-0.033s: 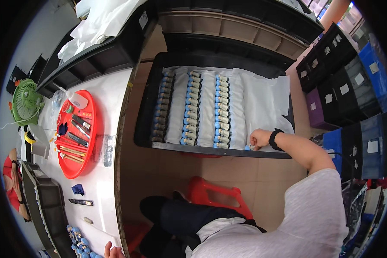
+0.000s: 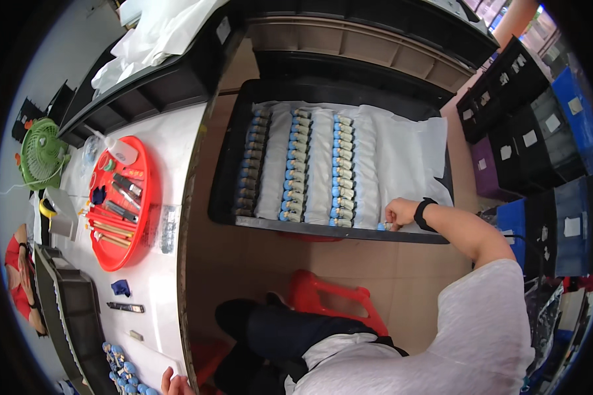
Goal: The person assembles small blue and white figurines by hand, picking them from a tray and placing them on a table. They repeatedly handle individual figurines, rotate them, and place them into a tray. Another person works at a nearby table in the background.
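Shifted hardly at all since the earlier frame, pinching a small blue figure (image 2: 383,226) in the right hand (image 2: 400,211) at the near edge of the black tray (image 2: 290,226), right of three rows of similar figures (image 2: 342,162), and showing the left hand (image 2: 176,382) by the table (image 2: 157,276), too cut off to tell whether spread or pinching.

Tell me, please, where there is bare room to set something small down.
The white sheet is bare between the rightmost full row of figures and its own right edge, beyond the right hand. The worktable is bare from the black cutter rightward to the edge. Crowded: the loaded red tray and the figure pile near the left hand.
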`<state>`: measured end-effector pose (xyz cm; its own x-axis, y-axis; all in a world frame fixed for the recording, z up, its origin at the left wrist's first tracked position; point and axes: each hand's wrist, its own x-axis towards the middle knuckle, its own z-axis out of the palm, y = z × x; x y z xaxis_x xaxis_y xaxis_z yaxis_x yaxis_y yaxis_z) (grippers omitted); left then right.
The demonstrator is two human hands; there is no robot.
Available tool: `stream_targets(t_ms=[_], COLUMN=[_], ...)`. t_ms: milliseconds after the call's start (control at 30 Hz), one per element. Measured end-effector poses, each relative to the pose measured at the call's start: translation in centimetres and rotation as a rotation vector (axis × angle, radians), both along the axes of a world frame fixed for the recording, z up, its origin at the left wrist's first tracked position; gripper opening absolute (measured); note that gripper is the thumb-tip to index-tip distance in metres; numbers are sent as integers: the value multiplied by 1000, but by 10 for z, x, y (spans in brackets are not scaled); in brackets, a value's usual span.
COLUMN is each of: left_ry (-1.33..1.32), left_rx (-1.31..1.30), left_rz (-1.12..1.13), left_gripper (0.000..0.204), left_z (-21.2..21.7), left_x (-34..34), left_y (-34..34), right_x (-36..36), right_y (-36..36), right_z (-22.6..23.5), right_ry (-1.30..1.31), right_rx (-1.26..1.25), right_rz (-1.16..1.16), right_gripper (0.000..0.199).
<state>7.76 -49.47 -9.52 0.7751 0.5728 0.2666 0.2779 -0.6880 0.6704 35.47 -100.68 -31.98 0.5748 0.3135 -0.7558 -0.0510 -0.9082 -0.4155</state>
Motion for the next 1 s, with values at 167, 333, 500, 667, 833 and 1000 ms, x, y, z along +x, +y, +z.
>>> stream_targets(t_ms=[167, 333, 500, 667, 833, 1000], left_ry=[-44, -107, 13, -357, -436, -347], left_rx=[10, -108, -24, -23, 116, 129], left_rz=[-144, -163, -247, -71, 203, 356], left_gripper=[16, 13, 14, 19, 21, 30], left_z=[-8, -10, -18, -16, -37, -71], left_x=[10, 14, 12, -2, -23, -41], left_y=[-3, -16, -19, -17, 12, 19], right_x=[-4, 10, 34, 35, 31, 51], right_y=[-11, -8, -59, -147, -182, -166], right_z=[-15, 21, 55, 57, 15, 0], right_ry=[-152, -269, -1179, -1161, -342, -516], right_rx=[28, 31, -49, -549, 341, 345], right_rz=[123, 143, -487, -842, -1476, -1309], right_gripper=[31, 34, 26, 50, 78, 83])
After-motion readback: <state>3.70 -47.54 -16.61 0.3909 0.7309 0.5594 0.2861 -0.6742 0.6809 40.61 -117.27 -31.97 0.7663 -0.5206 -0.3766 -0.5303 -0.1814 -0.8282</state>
